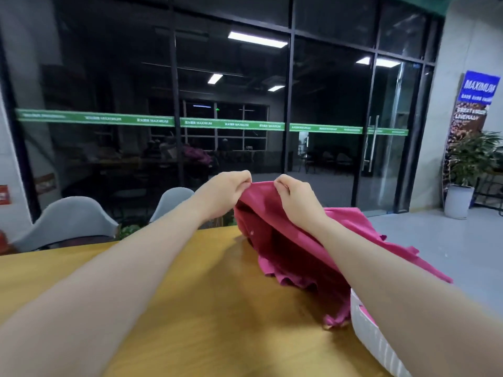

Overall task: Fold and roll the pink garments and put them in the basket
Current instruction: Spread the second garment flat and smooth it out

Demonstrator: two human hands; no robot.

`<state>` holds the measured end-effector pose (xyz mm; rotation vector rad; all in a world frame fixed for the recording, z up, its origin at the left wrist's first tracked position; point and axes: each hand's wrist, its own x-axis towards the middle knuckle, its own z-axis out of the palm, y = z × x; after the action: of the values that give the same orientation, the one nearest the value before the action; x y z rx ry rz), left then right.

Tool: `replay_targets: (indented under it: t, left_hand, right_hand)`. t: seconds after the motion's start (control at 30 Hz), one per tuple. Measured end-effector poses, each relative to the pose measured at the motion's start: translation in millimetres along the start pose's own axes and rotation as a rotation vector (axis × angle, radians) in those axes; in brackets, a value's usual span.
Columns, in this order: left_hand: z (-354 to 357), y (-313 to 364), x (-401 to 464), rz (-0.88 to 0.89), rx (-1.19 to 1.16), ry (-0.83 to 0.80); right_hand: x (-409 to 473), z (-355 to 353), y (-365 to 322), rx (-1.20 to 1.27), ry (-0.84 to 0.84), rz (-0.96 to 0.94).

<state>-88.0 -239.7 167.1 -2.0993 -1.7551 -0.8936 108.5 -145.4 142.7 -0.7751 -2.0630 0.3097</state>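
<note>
A pink garment (288, 248) hangs lifted above the far right part of the yellow table (190, 308), its ruffled lower edge trailing onto the tabletop. My left hand (223, 194) pinches its top edge from the left. My right hand (296, 198) pinches the same edge a little to the right. More pink cloth (381, 235) spreads out to the right under my right forearm. The white basket (373, 336) sits at the lower right, partly hidden by my right arm, with pink cloth showing inside.
Two grey chairs (73, 221) stand along the table's far side. Behind them is a dark glass wall with a green stripe. A potted plant (468, 170) and a banner stand on the floor at the right.
</note>
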Motion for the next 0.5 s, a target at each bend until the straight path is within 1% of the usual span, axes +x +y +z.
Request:
replay_targets:
  t: [0.23,0.37,0.5]
  left_hand:
    - [-64,-22,-82,-0.127,0.061,-0.046]
    - [-75,-41,-124,-0.174,-0.001,-0.038]
    - [-68,-55,-149,-0.217,-0.054,-0.019]
  right_hand:
    - [-31,42,-71,0.126,-0.085,-0.065]
    - [-48,72,-93,0.156,-0.141,-0.075]
    - [-60,95,-97,0.184,-0.158,-0.080]
